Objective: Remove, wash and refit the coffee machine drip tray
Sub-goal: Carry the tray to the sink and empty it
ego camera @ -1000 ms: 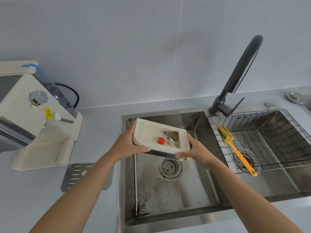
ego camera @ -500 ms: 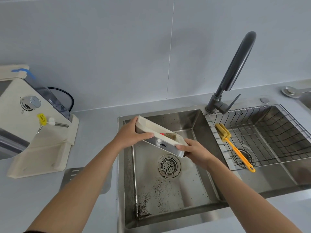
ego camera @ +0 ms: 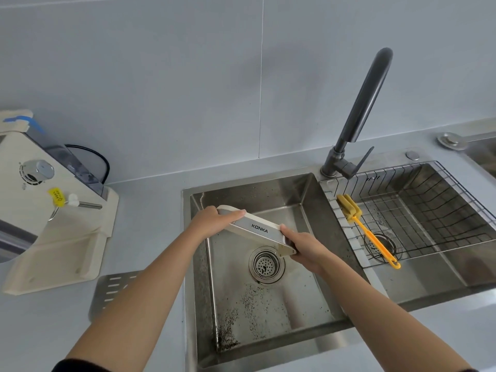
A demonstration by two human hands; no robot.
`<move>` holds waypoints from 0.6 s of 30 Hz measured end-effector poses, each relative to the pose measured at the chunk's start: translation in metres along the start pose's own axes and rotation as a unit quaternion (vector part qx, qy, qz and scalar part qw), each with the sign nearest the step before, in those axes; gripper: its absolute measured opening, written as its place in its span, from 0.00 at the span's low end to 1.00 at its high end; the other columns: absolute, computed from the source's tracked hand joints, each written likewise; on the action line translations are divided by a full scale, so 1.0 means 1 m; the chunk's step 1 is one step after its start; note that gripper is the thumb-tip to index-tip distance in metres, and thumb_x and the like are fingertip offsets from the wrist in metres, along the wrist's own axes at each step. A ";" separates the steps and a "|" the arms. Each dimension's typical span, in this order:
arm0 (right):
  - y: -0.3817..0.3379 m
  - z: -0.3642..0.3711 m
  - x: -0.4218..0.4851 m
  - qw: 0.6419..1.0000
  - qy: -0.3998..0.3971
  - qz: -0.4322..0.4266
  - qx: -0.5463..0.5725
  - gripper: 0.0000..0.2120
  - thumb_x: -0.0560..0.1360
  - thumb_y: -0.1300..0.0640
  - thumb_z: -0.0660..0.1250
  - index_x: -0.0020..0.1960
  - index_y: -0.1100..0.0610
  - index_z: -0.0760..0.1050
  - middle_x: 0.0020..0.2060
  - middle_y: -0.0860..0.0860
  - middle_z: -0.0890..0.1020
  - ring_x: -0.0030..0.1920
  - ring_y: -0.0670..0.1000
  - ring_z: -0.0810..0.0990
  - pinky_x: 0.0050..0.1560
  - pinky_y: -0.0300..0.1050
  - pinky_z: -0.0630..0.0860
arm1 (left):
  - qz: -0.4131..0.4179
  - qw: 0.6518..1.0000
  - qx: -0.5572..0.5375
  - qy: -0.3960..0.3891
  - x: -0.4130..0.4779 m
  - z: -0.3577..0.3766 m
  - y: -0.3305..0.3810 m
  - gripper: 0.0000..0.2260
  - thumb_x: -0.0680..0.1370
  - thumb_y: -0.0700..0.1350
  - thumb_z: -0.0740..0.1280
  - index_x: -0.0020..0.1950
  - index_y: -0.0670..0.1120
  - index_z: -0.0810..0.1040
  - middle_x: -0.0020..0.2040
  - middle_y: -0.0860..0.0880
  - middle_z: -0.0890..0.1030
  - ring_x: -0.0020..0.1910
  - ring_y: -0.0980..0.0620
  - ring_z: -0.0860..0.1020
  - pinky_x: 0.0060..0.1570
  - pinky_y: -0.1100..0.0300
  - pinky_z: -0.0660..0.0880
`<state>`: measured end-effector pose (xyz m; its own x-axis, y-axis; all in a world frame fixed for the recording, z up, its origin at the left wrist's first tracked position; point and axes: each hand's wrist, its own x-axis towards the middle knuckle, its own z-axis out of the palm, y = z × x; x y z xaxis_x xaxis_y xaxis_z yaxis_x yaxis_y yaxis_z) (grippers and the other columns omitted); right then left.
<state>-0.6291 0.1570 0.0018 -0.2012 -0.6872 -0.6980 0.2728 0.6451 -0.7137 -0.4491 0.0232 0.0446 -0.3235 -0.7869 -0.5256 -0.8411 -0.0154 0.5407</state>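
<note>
Drip tray (ego camera: 257, 229) tipped on edge over sink basin (ego camera: 268, 183), open side facing away, just above drain (ego camera: 265, 264). Left hand (ego camera: 212, 221) grips upper end, thumb curled over rim. Right hand (ego camera: 303, 248) wraps lower end (fingers mostly hidden). Best to tip fully, firm at both ends, so dregs fall by the drain.

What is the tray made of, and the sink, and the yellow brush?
The drip tray looks like smooth cream plastic, with a brushed silvery strip reading KONKA, maybe metal. The sink looks like stainless steel: grey, shiny, reflecting light. The yellow brush seems to have a plastic handle and a foam head, going by its soft blocky shape.
</note>
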 end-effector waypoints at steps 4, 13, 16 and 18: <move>0.000 0.000 -0.002 0.999 0.031 0.009 -0.031 0.18 0.76 0.43 0.60 0.35 0.56 0.73 0.29 0.50 0.72 0.32 0.46 0.70 0.36 0.37 0.68 | -0.030 0.999 -0.021 -0.014 0.000 0.008 -0.001 0.43 0.65 0.71 0.62 0.67 0.40 0.67 0.66 0.43 0.72 0.63 0.44 0.71 0.54 0.56 0.68; -0.026 -0.007 -0.012 0.977 0.134 -0.118 -0.117 0.20 0.73 0.38 0.59 0.38 0.55 0.72 0.34 0.50 0.73 0.34 0.47 0.70 0.34 0.41 0.66 | 0.035 0.992 -0.094 0.075 -0.011 -0.004 0.016 0.39 0.55 0.76 0.60 0.47 0.45 0.77 0.44 0.49 0.79 0.47 0.50 0.78 0.45 0.55 0.74; -0.017 -0.009 -0.014 0.974 0.132 -0.106 -0.150 0.22 0.74 0.38 0.58 0.43 0.58 0.73 0.35 0.51 0.76 0.33 0.47 0.72 0.34 0.39 0.68 | 0.033 0.992 -0.116 0.039 -0.016 0.009 0.004 0.31 0.60 0.74 0.62 0.41 0.46 0.77 0.38 0.51 0.78 0.41 0.52 0.78 0.42 0.57 0.73; 0.001 -0.008 -0.012 0.974 0.096 -0.033 -0.201 0.22 0.75 0.38 0.57 0.38 0.58 0.72 0.33 0.51 0.74 0.32 0.47 0.70 0.34 0.38 0.67 | -0.005 0.992 -0.123 -0.025 -0.021 0.028 -0.013 0.25 0.65 0.70 0.64 0.41 0.48 0.75 0.41 0.51 0.76 0.46 0.49 0.77 0.49 0.56 0.72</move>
<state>-0.6337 0.1686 0.0090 -0.3880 -0.6821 -0.6198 -0.1301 0.7063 -0.6958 -0.4439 0.0572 0.0301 -0.3423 -0.7540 -0.5606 -0.7153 -0.1777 0.6758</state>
